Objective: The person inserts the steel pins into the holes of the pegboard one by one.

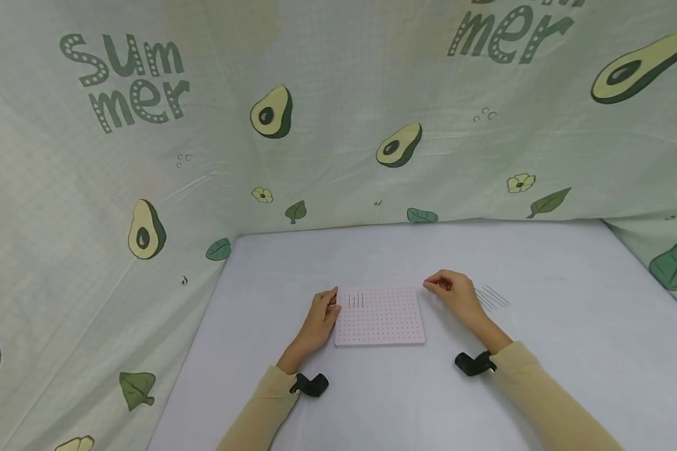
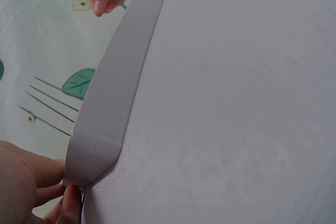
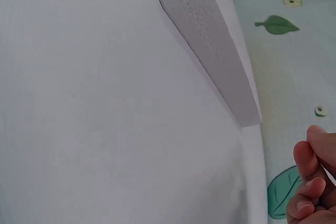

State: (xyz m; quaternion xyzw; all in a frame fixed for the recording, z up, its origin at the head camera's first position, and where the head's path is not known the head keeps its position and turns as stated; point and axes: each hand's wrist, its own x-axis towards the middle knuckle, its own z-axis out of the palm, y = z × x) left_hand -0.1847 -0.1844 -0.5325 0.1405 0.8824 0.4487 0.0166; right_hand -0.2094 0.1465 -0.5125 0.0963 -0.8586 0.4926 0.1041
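Observation:
A pale pink foam board dotted with holes lies flat on the white table. Several thin needles stand upright in its far left corner. My left hand rests against the board's left edge, fingers fairly straight, fingertips touching the board's corner. My right hand hovers just off the far right corner, fingers curled and pinched together. A thin needle seems to run from the pinch. The board's side lies left of that hand.
Several loose needles lie on the table right of my right hand. An avocado-print cloth walls the table at the back and on both sides. Black wrist mounts sit on both forearms.

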